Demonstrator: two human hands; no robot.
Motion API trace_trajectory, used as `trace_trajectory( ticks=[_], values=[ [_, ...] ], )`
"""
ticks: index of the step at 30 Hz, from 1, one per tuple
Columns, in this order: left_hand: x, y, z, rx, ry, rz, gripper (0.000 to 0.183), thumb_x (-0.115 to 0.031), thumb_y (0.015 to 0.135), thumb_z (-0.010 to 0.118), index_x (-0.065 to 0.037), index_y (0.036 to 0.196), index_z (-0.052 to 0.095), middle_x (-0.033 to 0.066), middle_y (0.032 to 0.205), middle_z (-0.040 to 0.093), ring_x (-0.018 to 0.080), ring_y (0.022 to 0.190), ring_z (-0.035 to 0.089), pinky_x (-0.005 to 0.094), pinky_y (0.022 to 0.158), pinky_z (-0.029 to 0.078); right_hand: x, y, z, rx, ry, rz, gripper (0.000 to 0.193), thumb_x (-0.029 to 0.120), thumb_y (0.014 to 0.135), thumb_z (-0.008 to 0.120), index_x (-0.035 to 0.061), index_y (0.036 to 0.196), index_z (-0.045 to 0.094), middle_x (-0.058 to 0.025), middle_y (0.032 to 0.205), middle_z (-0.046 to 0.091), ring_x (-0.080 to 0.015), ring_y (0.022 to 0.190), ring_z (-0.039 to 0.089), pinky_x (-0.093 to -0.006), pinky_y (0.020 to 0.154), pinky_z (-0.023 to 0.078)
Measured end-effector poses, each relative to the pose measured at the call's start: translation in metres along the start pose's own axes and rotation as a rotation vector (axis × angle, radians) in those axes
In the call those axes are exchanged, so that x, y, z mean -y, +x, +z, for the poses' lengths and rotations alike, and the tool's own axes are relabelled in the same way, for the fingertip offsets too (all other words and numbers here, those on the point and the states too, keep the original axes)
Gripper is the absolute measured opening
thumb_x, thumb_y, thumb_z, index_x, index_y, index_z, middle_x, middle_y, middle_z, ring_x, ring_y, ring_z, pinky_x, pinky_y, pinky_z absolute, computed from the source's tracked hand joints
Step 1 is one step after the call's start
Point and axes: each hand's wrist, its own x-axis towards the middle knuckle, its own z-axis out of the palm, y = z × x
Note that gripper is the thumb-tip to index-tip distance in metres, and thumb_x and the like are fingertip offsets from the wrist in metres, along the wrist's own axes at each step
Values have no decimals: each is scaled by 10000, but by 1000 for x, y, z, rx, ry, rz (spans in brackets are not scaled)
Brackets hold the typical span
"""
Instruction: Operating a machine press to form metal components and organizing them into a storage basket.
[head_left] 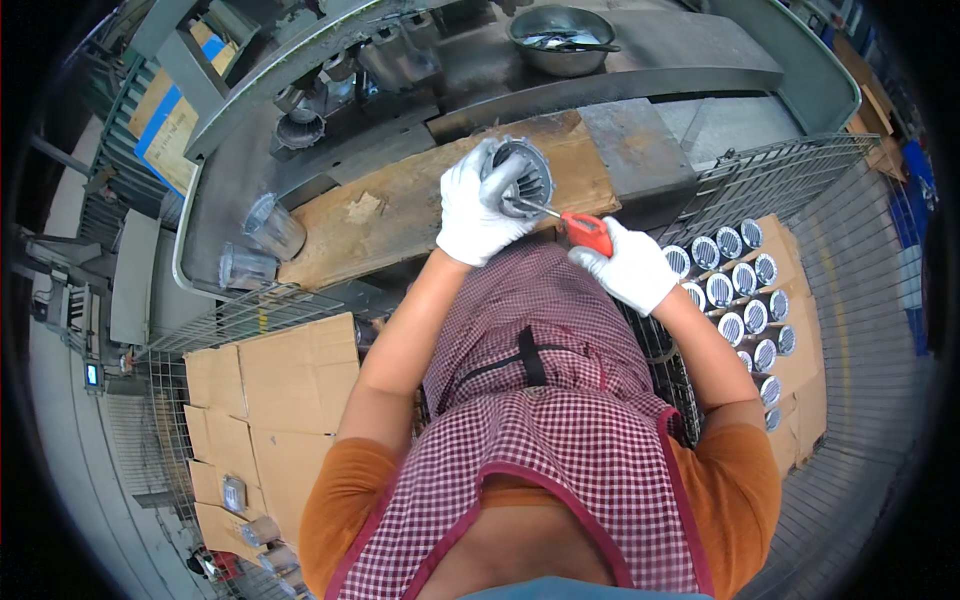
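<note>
Gloved hands at a workbench. The left hand [475, 208] curls around the side of a finned metal cup [540, 183], which lies over the wooden board [400, 207]; whether it touches the board cannot be told. The right hand [630, 268] is closed around the handle of a red-handled tool [587, 233], whose shaft reaches the cup's rim. The cup is probably rigid, moderately heavy and slick under gloves; its thin fins may chip, so the outer wall offers the surest hold.
</note>
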Motion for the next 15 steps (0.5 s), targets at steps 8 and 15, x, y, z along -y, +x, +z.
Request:
trace_trajectory(
  ticks=[8, 15],
  values=[
    [16, -22, 5, -182, -165, -84, 834, -269, 555, 910, -158, 1240, 447, 172, 1107, 603, 377, 1020, 610, 463, 878, 502, 5, 16, -2, -91, 85, -74, 519, 513, 835, 618, 37, 1038, 575, -227, 893, 664, -416, 854, 638, -438, 748, 506],
    [35, -23, -2, -326, -287, -380, 491, -93, 570, 854, -52, 1012, 643, 115, 1066, 668, 250, 1026, 619, 373, 922, 469, -100, 68, -103, -960, 263, -32, 513, 435, 833, 675, 45, 1161, 608, -108, 868, 693, -198, 801, 660, -325, 736, 502]
  ],
)
